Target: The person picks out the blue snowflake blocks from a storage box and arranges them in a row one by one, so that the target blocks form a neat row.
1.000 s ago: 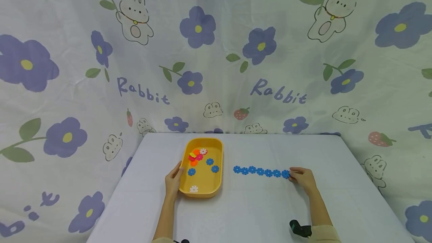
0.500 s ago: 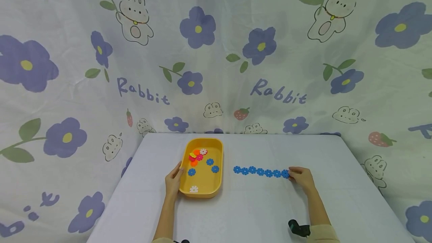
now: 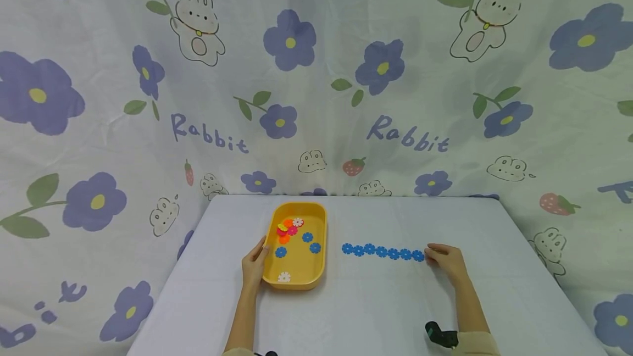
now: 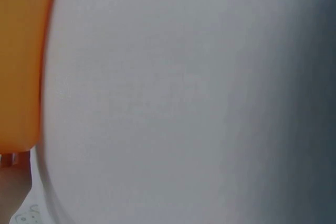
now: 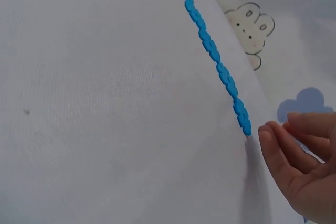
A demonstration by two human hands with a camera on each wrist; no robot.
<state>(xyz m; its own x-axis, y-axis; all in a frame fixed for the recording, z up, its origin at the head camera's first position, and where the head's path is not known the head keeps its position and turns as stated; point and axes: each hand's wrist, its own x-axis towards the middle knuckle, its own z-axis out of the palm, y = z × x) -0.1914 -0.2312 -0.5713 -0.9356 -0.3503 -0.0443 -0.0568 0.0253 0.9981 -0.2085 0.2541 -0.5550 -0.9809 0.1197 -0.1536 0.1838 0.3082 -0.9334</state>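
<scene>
My left hand (image 3: 254, 266) holds the left side of a yellow plastic tray (image 3: 301, 263), thumb at the rim; the fingers beneath are hidden. In the left wrist view only the tray's orange-looking side (image 4: 20, 66) and a bit of the hand show. Right of the tray, a row of several blue snowflake discs (image 3: 381, 251) lies on the table, each touching or overlapping its neighbour. My right hand (image 3: 447, 261) is beside the row's right end. The right wrist view shows its bent, relaxed fingers (image 5: 278, 156) holding nothing, a small gap from the last disc (image 5: 245, 125).
Inside the tray lie loose blue discs (image 3: 307, 237), a white disc (image 3: 284, 277) and a small heap of orange, pink, yellow and white discs (image 3: 292, 231). White cloth covers the table (image 3: 376, 312). A rabbit-and-flower curtain (image 3: 326, 81) hangs behind and at both sides.
My right hand was pinching the last blue disc at the row's right end; it has let go and moved slightly right. The left hand and the tray have stayed still.
</scene>
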